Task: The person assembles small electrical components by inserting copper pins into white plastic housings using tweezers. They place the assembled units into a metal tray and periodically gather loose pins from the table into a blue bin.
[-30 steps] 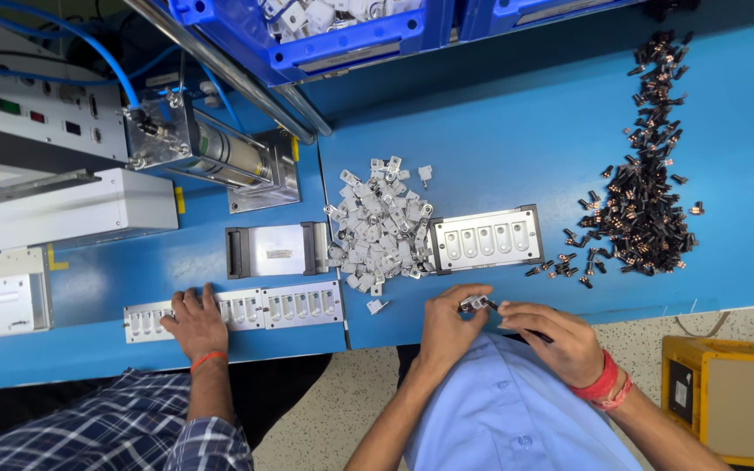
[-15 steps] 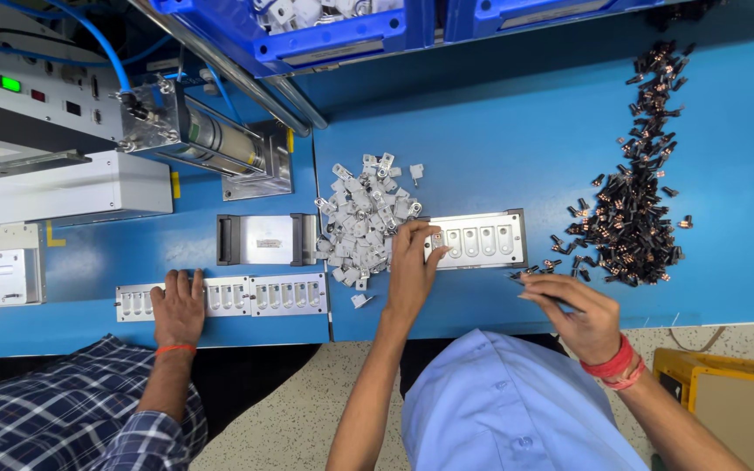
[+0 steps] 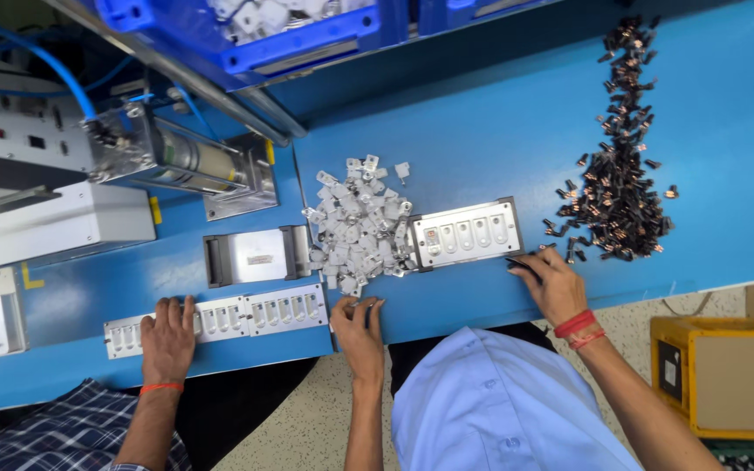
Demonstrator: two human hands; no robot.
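**One slot filled, four seemingly bare**

Judged early in the loading of the grey metal fixture plate with five slots (image 3: 469,234). Leftmost slot apparently filled with a white piece; other four look bare. Plenty of stock left: heap of small white plastic parts (image 3: 361,225) touching the plate's left edge, scatter of small dark metal clips (image 3: 617,187) up and right of it.

Right hand (image 3: 553,285) just below the plate's right corner, fingertips pinched on one small dark clip (image 3: 521,264). Left hand (image 3: 359,321) below and left of the plate, at the heap's lower rim, fingers curled down; impossible to tell whether anything is held.

Further left of the plate, a co-worker's hand (image 3: 167,336) flat on a long white slotted strip (image 3: 255,312).

Hard to make out: slot contents, too small for certainty. Cut off at the top: blue plastic bins (image 3: 307,39).
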